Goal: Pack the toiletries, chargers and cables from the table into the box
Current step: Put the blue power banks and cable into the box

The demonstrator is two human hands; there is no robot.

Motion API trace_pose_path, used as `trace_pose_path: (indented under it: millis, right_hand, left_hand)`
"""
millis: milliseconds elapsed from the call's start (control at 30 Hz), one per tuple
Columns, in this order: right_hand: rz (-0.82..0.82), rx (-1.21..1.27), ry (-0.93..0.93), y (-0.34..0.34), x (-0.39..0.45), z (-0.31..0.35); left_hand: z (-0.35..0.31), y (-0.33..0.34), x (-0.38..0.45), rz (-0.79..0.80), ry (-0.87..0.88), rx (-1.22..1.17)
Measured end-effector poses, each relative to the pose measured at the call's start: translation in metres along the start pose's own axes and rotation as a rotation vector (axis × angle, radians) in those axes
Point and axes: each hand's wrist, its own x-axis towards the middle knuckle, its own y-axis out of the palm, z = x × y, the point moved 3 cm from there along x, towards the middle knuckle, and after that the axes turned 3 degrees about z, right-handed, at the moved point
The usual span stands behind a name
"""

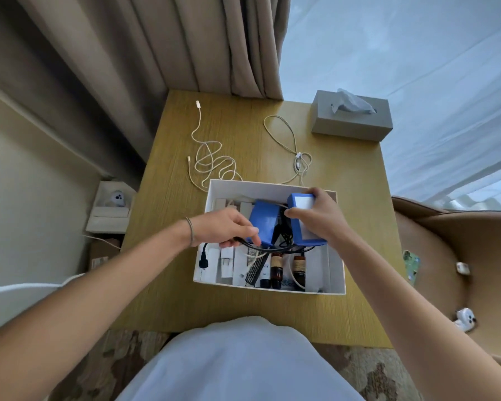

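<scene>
I am holding both hands over the white box [272, 186], which is sitting on the tabletop [162, 299] straight ahead of me. In its near half the packed things are lying with their long axes running toward and away from me — a black comb [253, 269], two amber bottles [276, 266], and a white charger [226, 263] further left, with a black plug [204, 257] resting at the left wall.

My left hand [224, 227] is pinching a black cable [272, 250] — the fingers are closed on it near the box's left side, and the cord is trailing rightward across the box toward the two blue adapters. The nearer-left blue adapter [262, 224] is lying tilted in the box, just beside my left fingertips. My right hand [318, 217] is clamping the second blue adapter [301, 224], thumb on its near-left face and the other fingers wrapped over the far side; it is standing roughly upright, long axis toward me, above the right half of the box.

I judge the coming move hinges on that brick going straight down into the free right side while the left hand tucks the cord after it.

Beyond the box, two white cables are waiting on the tabletop: a loosely tangled cable [210, 160] at far left, nearer my left hand, and a looped cable [292, 146] at far right, nearer my right. A grey tissue box [352, 123] is sitting at the far right corner.
</scene>
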Motion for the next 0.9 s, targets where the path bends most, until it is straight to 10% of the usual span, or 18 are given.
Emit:
trace_pose_path:
  millis: [367,600,900]
  right_hand:
    - [-0.067,-0.341,0.087,0.035,0.010,-0.033]
    - [0.011,-0.543,0.119,0.032,0.011,-0.033]
    - [-0.030,-0.716,0.031,0.030,-0.003,-0.023]
  left_hand:
    - [0.033,0.041,0.025,-0.289,-0.066,0.197]
    - [0.044,0.056,0.035,-0.364,-0.209,-0.429]
    - [0.036,0.056,0.017,-0.544,0.010,0.574]
